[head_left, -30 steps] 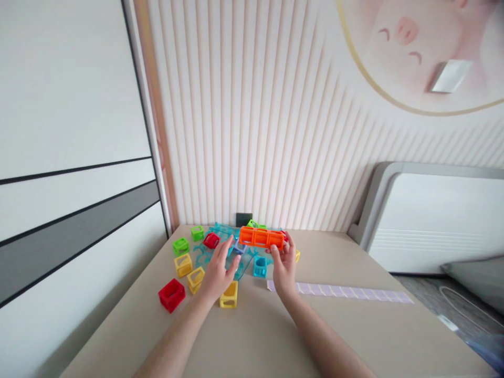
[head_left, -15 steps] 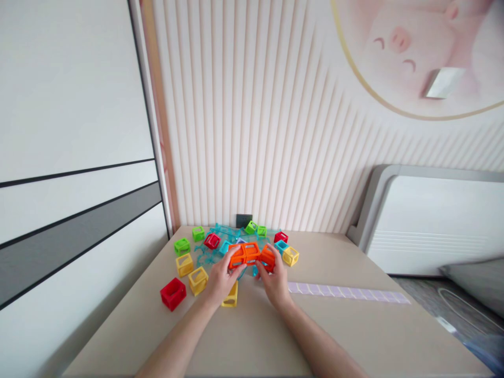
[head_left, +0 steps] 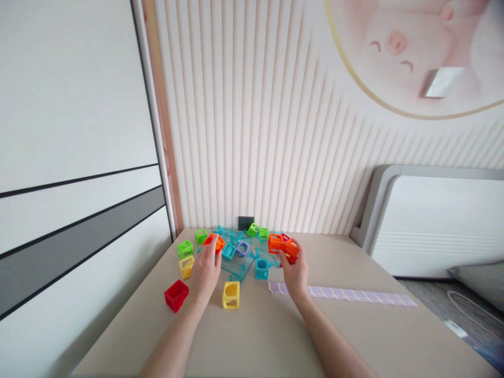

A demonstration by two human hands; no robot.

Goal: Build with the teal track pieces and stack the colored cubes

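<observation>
My left hand [head_left: 206, 266] is at the left of the pile, its fingers closed on an orange block [head_left: 219, 242], a hollow open-framed cube partly hidden by the fingers. A red surface shows just beside it, and I cannot make out how the two meet. My right hand [head_left: 296, 269] holds joined orange blocks [head_left: 276, 243] above the right side of the pile. Between the hands lie a blue block [head_left: 228, 251], a purple block [head_left: 243, 248] and a teal block [head_left: 261, 269]. Nearer me stands a yellow block [head_left: 231, 295].
Clear teal plastic pieces [head_left: 236, 269] spread beneath the blocks. A red block [head_left: 176, 295], a yellow block [head_left: 186, 266] and green blocks [head_left: 185, 248] sit to the left. A pale purple strip [head_left: 354, 296] lies across the table [head_left: 252, 341]. Behind is a ribbed wall [head_left: 244, 131].
My hands have moved apart, the left toward the left side of the pile, the right rightward with orange blocks. The orange row held between both hands is now split.
</observation>
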